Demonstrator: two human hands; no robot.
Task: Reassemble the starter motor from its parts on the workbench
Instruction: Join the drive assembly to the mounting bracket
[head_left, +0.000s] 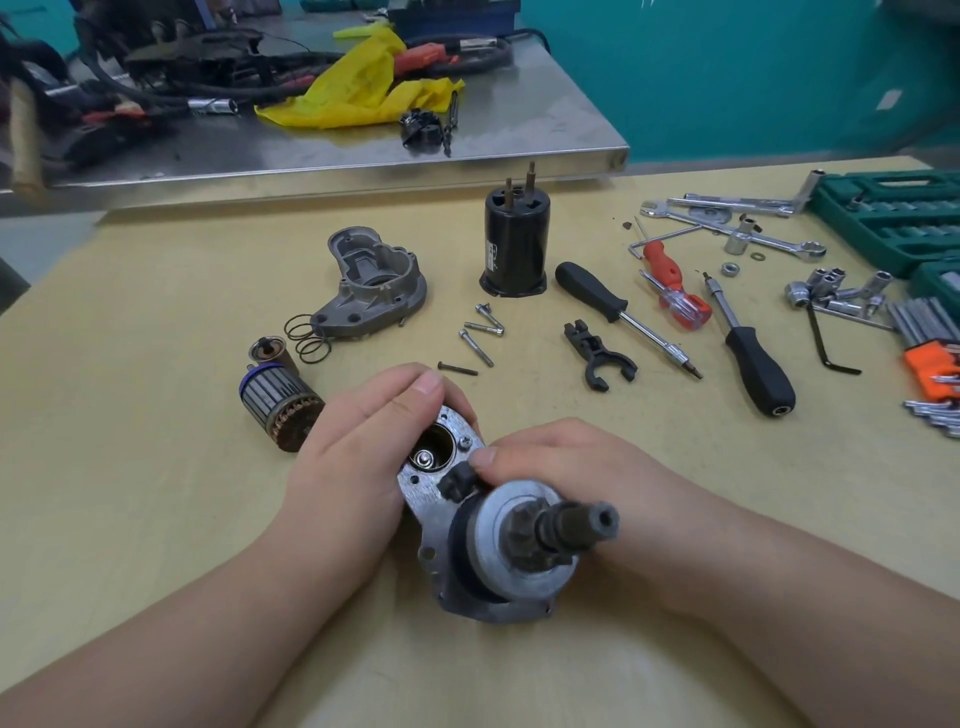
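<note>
Grey cast metal forms the plate of the starter motor subassembly (488, 530), which stands near the front edge of the worktop (156, 467) between both hands. Left hand (358, 457): fingers curled round the far end of the plate, thumb lying across its upper rim. Right hand (566, 467): thumb and fingers pinch a small black rubber part (456, 482) seated on the plate face, with the palm against the side of the assembly. The splined shaft and pinion gear (569, 527) project from the round housing toward the viewer.

Just to the left of the left hand lies the armature (280, 402), with a small copper-coloured cylinder (271, 352) and a wire spring (307, 336) beyond it. Past the spring rests the grey nose housing (371, 283), open side up. Four loose bolts (480, 332) lie between the hands and the black solenoid can (514, 244), which stands upright with two studs on top. A black plastic shift fork (597, 353) lies to the right of the bolts.

Further right: two black-handled drivers (592, 293) (756, 361), a red-handled screwdriver (672, 286), loose sockets (831, 293), spanners (748, 228), an orange hex key set (930, 358) and a green tool case (893, 218). A steel bench (363, 140) behind carries a yellow cloth (363, 83) and cables.
</note>
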